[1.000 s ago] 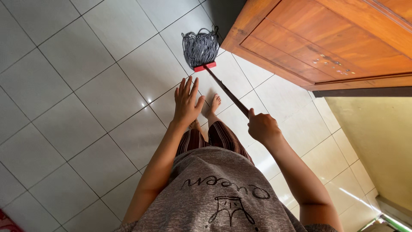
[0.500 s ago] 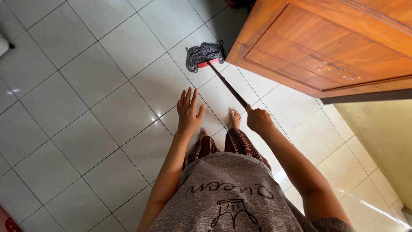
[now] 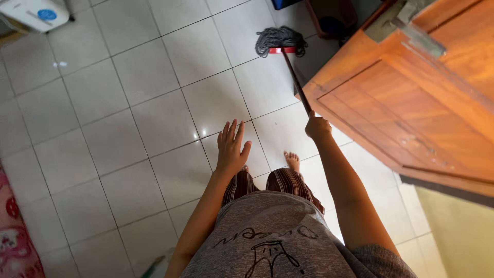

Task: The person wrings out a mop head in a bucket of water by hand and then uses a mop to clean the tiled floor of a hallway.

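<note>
Now the mop (image 3: 290, 69) reaches farther out than it did a moment ago — its dark stringy head (image 3: 280, 40) lies on the white tiled floor (image 3: 154, 103) at the far side of the scene, close to the dark gap by the door, where half a second back it sat nearer the feet. The right hand (image 3: 317, 127) is closed in a fist around the near end of the thin dark handle, arm stretched forward, so the push looks like a long stroke away from the body. The left hand (image 3: 231, 149) holds nothing: fingers spread and slightly lifted, palm down, hovering over the tiles just in front of the striped trousers (image 3: 272, 183), much as it was before. One bare foot (image 3: 292, 160) shows between the two arms. To the right, the orange wooden door (image 3: 411, 103) stands open, its edge just beside the handle, though whether they touch I cannot tell. At the far left sits a white appliance (image 3: 36, 13); a pink patterned mat (image 3: 15, 237) lies along the near left edge — both well apart from the mop.
</note>
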